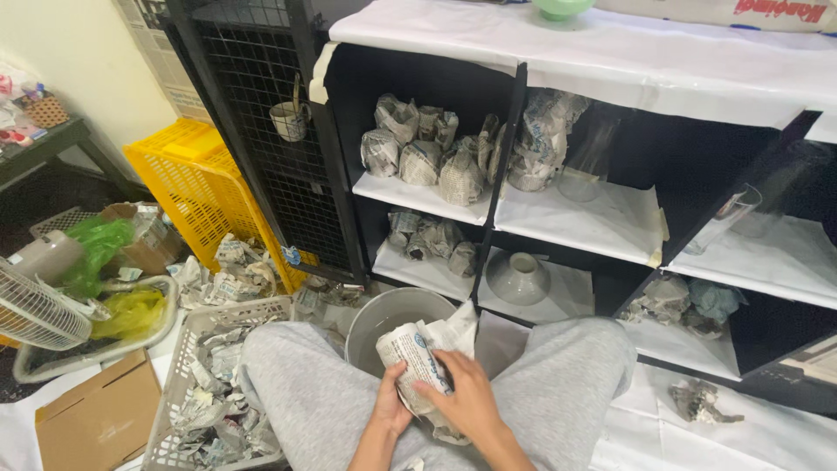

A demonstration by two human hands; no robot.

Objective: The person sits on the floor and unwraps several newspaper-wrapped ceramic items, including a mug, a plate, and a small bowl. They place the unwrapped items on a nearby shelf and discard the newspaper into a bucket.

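your left hand [390, 408] and right hand [464, 397] both have fingers curled around a rounded bundle wrapped in printed newspaper [418, 353], held in your lap between grey-trousered knees. the bundle sits just in front of a round grey metal bucket [384, 318]. a grey plastic basket of crumpled newspaper [214, 384] lies at your left knee, below the black open shelf unit [506, 157].

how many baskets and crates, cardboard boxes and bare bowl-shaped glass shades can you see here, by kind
Plastic baskets and crates: 2, the yellow crate and the grey basket of crumpled newspaper.
Cardboard boxes: 2, the flat box and the open box.
Bare shades: 2, a grey shade and a green shade.
Total: 6
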